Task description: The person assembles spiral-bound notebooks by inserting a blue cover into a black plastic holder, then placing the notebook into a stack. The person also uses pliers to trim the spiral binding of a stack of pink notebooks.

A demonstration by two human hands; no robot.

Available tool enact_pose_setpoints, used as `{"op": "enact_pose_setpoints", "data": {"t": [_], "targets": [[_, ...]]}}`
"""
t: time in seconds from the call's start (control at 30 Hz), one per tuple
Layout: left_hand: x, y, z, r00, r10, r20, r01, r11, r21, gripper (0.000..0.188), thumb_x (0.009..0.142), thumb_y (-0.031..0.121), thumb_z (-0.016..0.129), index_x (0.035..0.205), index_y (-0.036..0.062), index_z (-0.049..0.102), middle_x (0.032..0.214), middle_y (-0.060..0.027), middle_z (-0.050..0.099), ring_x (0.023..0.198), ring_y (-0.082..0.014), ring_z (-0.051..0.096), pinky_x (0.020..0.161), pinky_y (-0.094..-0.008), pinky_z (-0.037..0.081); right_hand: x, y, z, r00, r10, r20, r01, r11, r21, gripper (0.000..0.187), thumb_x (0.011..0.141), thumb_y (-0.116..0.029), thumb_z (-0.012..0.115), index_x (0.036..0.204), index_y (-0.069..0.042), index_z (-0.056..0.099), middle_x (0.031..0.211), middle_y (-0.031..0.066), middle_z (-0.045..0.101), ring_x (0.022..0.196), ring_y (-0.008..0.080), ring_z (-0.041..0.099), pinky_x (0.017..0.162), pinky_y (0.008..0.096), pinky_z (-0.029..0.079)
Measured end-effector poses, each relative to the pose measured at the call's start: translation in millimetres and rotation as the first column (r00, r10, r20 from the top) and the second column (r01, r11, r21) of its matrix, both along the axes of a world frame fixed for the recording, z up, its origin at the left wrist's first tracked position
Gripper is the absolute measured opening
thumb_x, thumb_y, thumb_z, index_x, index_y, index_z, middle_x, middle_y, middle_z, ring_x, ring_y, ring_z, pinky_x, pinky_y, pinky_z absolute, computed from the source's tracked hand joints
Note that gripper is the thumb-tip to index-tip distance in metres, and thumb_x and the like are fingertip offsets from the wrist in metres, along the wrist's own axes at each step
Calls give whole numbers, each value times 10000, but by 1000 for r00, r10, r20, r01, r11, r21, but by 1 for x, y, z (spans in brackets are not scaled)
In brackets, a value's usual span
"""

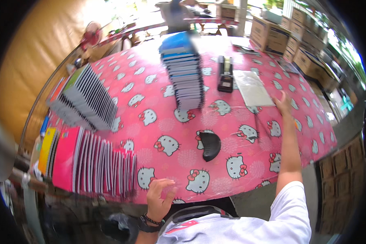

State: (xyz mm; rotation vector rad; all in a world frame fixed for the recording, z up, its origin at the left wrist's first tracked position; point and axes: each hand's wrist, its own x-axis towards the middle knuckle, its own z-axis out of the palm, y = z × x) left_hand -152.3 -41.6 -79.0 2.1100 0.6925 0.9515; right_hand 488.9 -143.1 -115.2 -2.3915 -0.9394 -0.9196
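My right hand (284, 105) reaches over the table's right side, its fingers apart at the near corner of a flat stack of whitish, translucent sheets (254, 88). Whether the fingertips press on the sheets I cannot make out. Just left of that stack stands a black tape dispenser (225, 77). My left hand (160, 200) is at the table's near edge, open and holding nothing, a dark bracelet on its wrist. A black half-moon-shaped object (210, 145) lies between my hands. Beyond it rises a tall pile of spiral-bound notebooks (185, 77) with a blue cover on top.
Pink-covered notebooks (93, 162) stand in a row at the near left, beside yellow ones (49, 150). More spiral notebooks (85, 99) sit behind. A pink patterned cloth (171, 126) covers the table. Cardboard boxes (268, 34) are stacked far right; a blurred person (175, 16) is beyond the table.
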Motion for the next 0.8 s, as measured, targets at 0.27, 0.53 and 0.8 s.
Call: {"op": "enact_pose_setpoints", "data": {"t": [0.27,0.53,0.8], "targets": [[-15,-30,23,988,153,-4,-151,978,145,230,802,95,713,1008,44,624,986,-90,665,928,-246,620,828,-348,474,65,-42,-64,959,41,-282,-145,922,-358,733,857,-577,566,1336,-31,477,1298,239,515,1183,394,499,980,443,403],[-94,-47,82,606,634,481,-773,611,169,224,827,112,656,1015,29,567,878,-44,566,775,-141,521,695,-293,435,71,-40,-52,449,367,-814,-166,930,328,516,924,-484,521,1165,-31,578,1168,162,580,994,284,592,808,410,481],[-114,-6,176,482,852,-204,-662,507,553,466,847,417,668,683,-2,547,574,-68,487,530,-178,480,517,-331,380,-349,66,102,-380,790,-481,-469,283,836,506,776,-189,603,1247,-6,561,872,-30,503,755,67,484,665,222,405]]}}
